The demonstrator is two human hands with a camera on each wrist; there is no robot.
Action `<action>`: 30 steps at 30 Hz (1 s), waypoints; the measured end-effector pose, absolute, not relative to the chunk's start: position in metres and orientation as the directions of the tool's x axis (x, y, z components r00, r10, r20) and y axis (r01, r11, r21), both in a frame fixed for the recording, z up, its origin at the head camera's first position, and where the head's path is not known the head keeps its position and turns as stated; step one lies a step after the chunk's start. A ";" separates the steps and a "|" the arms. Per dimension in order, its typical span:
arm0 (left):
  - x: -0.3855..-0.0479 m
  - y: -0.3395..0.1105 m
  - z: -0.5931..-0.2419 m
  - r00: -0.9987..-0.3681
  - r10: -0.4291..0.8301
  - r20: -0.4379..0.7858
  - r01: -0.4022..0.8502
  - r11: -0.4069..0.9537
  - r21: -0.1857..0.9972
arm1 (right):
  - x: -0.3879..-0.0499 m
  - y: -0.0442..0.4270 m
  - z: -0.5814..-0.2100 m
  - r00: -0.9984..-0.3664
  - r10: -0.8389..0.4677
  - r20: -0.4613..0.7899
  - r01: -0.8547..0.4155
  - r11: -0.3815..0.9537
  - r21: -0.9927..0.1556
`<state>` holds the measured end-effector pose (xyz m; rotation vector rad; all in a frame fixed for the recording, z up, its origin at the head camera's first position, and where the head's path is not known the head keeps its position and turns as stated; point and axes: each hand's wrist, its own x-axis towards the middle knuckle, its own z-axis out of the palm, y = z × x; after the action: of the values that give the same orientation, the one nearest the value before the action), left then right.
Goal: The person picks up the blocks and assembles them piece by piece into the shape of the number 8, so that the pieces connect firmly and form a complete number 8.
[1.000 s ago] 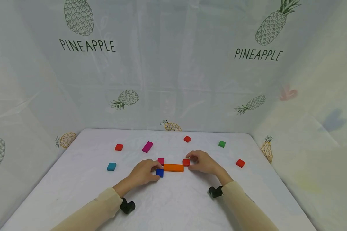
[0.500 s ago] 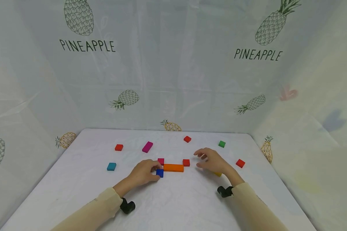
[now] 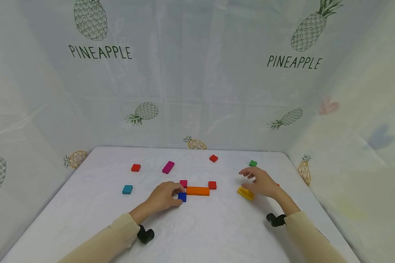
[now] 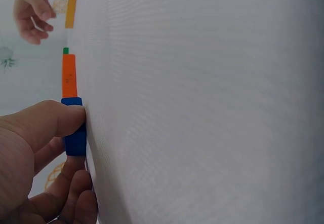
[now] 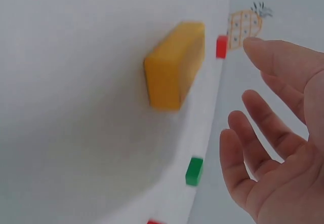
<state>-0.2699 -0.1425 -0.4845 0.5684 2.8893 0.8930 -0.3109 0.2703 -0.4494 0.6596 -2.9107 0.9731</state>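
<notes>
My left hand (image 3: 164, 196) pinches a blue block (image 3: 182, 197) on the white table, the thumb (image 4: 68, 117) lying along it in the left wrist view. Right against the blue block is the left end of a long orange block (image 3: 198, 191). Behind the orange block, a pink block (image 3: 183, 183) sits at its left end and a red block (image 3: 212, 185) at its right end. My right hand (image 3: 262, 182) hovers with parted, loosely bent fingers over a yellow block (image 3: 245, 193). In the right wrist view a gap separates that hand from the yellow block (image 5: 174, 67).
Toward the back lie a red block (image 3: 136, 167), a magenta block (image 3: 168, 167), another red block (image 3: 213, 158) and a green block (image 3: 253, 163). A teal block (image 3: 127, 189) is at left. The right hand mostly hides one more red block (image 3: 278, 185).
My right hand has left the red block by the orange one and moved right, to above the yellow block. My left hand stays on the blue block.
</notes>
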 end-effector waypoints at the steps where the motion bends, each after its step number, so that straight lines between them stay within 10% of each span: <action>1: -0.270 -0.142 -0.485 -0.929 0.366 0.047 0.329 0.764 0.556 | -0.311 0.276 -0.449 -0.911 -0.384 0.150 -0.398 0.722 -0.565; 30: -0.270 -0.142 -0.486 -0.931 0.363 0.040 0.324 0.771 0.548 | -0.302 0.373 -0.474 -0.966 -0.198 0.164 -0.253 0.845 -0.472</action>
<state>-0.2703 -0.1421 -0.4864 0.5614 2.8924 0.8758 -0.3019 0.3735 -0.4742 0.3577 -2.9118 0.7675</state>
